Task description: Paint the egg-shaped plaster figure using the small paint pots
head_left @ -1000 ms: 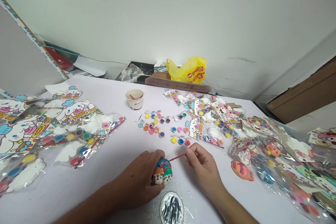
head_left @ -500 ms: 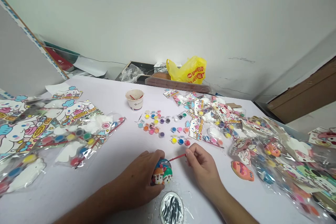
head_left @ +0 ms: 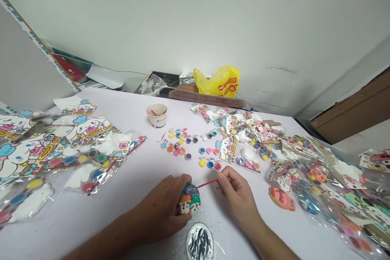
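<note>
My left hand (head_left: 170,203) is closed around the left side of a small painted figurine (head_left: 190,201) with blue, orange, green and white areas. Between the fingertips of my right hand (head_left: 234,191) is a thin red paintbrush (head_left: 209,182). Its tip meets the blue upper part of the figurine. Just below the figurine lies an oval, silvery mirror-like piece (head_left: 200,241) on clear plastic. Beyond my hands stand several small paint pots (head_left: 210,164) in many colours, some with lids open.
A paper cup (head_left: 157,115) holding red-handled brushes stands behind the paint pots. Bagged craft kits lie at left (head_left: 100,146) and right (head_left: 323,178). A painted orange-pink fish (head_left: 282,199) lies right of my right hand. A yellow plastic bag (head_left: 217,82) sits at the back.
Almost nothing differs. The brush and my right hand have shifted very slightly; my left hand keeps its hold on the figurine.
</note>
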Demonstrator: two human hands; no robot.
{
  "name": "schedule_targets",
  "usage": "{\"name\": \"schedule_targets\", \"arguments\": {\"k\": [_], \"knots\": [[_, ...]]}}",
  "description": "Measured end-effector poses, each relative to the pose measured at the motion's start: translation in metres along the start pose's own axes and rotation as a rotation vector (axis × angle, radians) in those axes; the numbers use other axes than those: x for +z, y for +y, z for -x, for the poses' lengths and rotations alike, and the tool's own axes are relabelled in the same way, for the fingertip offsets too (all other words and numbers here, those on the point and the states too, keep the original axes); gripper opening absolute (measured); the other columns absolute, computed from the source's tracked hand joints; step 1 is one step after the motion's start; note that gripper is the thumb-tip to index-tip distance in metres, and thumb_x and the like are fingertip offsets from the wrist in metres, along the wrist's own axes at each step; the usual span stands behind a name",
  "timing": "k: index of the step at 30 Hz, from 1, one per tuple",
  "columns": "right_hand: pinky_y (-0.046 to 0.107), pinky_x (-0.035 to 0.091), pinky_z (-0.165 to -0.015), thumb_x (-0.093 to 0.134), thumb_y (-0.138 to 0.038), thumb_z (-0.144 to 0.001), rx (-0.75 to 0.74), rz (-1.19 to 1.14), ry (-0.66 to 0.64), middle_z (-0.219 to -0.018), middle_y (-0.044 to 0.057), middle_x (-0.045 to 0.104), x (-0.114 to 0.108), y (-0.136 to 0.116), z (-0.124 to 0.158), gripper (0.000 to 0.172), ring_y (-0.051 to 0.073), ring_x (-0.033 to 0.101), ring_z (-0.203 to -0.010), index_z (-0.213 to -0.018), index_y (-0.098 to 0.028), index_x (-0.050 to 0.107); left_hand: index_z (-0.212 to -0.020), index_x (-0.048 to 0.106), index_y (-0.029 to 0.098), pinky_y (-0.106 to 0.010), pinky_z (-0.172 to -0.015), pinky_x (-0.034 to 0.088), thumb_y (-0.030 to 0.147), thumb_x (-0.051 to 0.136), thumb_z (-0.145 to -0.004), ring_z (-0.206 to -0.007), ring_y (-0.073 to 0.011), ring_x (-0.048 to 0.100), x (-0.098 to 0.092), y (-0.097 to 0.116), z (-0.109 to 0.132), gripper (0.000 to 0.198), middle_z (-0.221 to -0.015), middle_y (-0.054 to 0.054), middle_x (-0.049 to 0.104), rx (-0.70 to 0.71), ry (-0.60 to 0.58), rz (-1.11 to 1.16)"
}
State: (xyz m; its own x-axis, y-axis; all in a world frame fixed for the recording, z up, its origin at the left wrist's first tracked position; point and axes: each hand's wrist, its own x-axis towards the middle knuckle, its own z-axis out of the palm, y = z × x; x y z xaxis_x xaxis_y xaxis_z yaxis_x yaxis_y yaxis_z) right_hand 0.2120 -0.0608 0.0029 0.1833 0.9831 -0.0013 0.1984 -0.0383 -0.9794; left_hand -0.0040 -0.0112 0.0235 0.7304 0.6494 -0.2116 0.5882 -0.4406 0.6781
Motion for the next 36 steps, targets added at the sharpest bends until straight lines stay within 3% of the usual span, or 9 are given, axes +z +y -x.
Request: {"name": "schedule_targets", "arguments": {"k": [13,36], "knots": [[0.026,0.030,-0.054,0.052,-0.055,-0.095,-0.003,-0.022,-0.041,-0.062,-0.003,0.049,0.0032,-0.0028,0.0019,0.043,0.013,0.038,-0.056,-0.070,-0.020,0.051,-0.118,0.043,0.024,-0.039,-0.086,0.040,0.021,0.063,-0.079,-0.101,-0.0271,0.052,0.0010,0.0000,0.0006,0.043,-0.109,-0.004,0.058,0.003,0.016,-0.018],[0.026,0.029,-0.053,0.052,-0.057,-0.094,-0.036,0.066,-0.015,-0.059,-0.003,0.044,0.0025,-0.0050,0.0039,0.045,0.014,0.037,-0.055,-0.068,-0.021,0.048,-0.117,0.044,0.024,-0.038,-0.084,0.040,0.021,0.061,-0.078,-0.099,-0.0268,0.052,0.0003,-0.0001,0.0005,0.043,-0.108,-0.004,0.059,-0.004,0.019,-0.015]]}}
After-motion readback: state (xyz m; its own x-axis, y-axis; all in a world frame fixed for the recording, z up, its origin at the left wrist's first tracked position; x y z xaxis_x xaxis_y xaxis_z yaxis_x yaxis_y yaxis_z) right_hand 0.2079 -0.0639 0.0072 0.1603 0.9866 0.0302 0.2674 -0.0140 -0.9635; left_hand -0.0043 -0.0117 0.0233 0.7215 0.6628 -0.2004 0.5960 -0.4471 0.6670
